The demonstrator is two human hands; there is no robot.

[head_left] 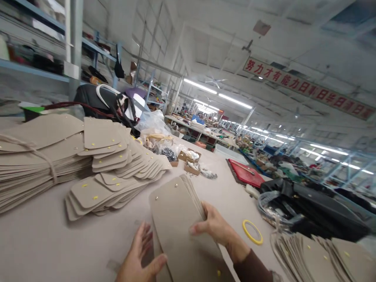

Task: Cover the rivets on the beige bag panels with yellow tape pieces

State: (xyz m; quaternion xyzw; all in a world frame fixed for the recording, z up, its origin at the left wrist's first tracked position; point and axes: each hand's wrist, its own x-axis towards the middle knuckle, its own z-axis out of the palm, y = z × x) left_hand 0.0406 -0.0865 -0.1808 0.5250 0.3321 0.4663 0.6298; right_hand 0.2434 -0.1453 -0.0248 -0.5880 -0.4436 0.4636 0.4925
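A small stack of beige leather flap pieces lies on the table in front of me, with small metal studs near its far end. My right hand grips the stack's right edge, thumb on top and fingers curled under. At the stack's near left side my left hand has its fingers stretched out, the thumb resting on the top piece.
Large fanned piles of the same beige pieces fill the left of the table. Another pile lies at the near right. A yellow tape ring, a red tray, black bags and small boxes of hardware stand beyond.
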